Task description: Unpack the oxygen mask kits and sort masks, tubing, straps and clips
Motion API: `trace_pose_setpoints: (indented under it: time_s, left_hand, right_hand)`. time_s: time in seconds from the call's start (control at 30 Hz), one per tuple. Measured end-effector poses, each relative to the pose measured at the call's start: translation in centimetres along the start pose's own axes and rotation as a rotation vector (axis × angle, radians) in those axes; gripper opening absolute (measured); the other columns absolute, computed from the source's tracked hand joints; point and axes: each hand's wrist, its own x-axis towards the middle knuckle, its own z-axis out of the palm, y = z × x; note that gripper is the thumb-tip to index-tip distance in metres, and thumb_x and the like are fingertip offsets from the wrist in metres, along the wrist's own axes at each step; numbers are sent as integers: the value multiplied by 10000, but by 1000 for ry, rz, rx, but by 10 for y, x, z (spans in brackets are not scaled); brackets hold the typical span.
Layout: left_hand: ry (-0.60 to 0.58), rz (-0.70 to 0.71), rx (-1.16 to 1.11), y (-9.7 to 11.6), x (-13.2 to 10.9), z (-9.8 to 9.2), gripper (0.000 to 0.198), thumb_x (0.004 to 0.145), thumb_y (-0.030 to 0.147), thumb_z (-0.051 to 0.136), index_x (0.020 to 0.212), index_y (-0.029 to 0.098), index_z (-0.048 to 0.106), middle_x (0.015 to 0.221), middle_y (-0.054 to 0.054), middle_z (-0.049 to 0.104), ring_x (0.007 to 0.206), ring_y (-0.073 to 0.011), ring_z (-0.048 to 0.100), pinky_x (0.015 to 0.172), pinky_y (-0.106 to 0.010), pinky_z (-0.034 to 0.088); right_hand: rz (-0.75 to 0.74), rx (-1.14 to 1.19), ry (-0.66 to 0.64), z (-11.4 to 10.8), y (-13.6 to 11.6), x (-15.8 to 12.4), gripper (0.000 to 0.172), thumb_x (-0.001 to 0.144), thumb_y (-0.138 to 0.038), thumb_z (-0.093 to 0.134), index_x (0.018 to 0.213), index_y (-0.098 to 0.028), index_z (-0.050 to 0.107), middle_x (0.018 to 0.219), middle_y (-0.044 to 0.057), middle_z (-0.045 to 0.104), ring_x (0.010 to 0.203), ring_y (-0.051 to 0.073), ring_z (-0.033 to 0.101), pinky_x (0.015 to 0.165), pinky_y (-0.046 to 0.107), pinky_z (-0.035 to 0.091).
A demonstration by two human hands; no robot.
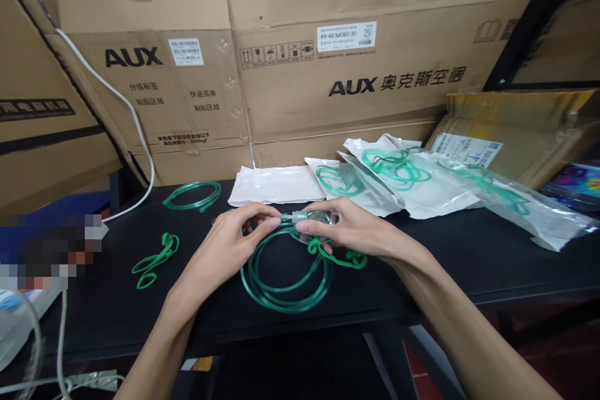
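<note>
Cardboard boxes (290,75) are standing behind your work, printed "AUX" twice, once followed by Chinese characters, with a white label showing "25". You are working over a black table (117,312), where sealed plastic packets (422,194) of green tubing are lying to your right. A coil of green tubing (281,290) is lying just below and between your hands. Your right hand (356,228) is gripping a clear mask (319,225) just above the table, while your left hand (229,244) is pinching the tube end (293,217) against the mask's port. A loose green strap (154,259) is lying well to your left.
</note>
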Motion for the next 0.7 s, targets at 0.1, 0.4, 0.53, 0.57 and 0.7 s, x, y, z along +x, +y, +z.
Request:
trace_pose_setpoints:
  time_s: [0.1,0.4,0.53,0.57,0.7]
  left_hand:
    - [-5,37,-6,1,0,1,214,967,459,611,994,286,734,1020,33,745,964,-186,662,852,-277,455]
    - [77,143,40,-3,0,1,172,916,391,713,1036,275,758,1056,13,759,988,-190,684,881,-281,474]
    - [114,230,67,-3,-1,3,129,924,305,716,1037,274,770,1055,19,765,994,-167,698,904,-262,483]
    - [128,244,75,-2,-1,4,120,927,285,713,1030,271,772,1053,21,768,992,-162,702,902,-255,486]
    - [193,250,120,2,-2,6,118,925,275,714,1028,260,769,1057,29,784,995,-157,718,892,-236,494]
  right_hand:
    - [-40,31,-73,-1,1,0,413,923,-572,609,942,-177,728,820,44,738,572,126,591,509,242,405]
    - [41,37,12,-2,1,-2,506,908,-640,588,910,-149,711,561,12,618,479,109,478,449,233,339]
    - [30,61,-20,-3,2,-2,488,891,-634,618,842,-155,694,550,5,605,465,100,459,444,230,332]
    - [31,72,-29,-4,2,-2,478,890,-630,625,838,-159,688,550,1,599,466,100,460,445,229,328]
    - [28,124,-37,-4,0,-2,419,894,-586,646,808,-176,655,540,-17,578,474,96,470,449,218,300]
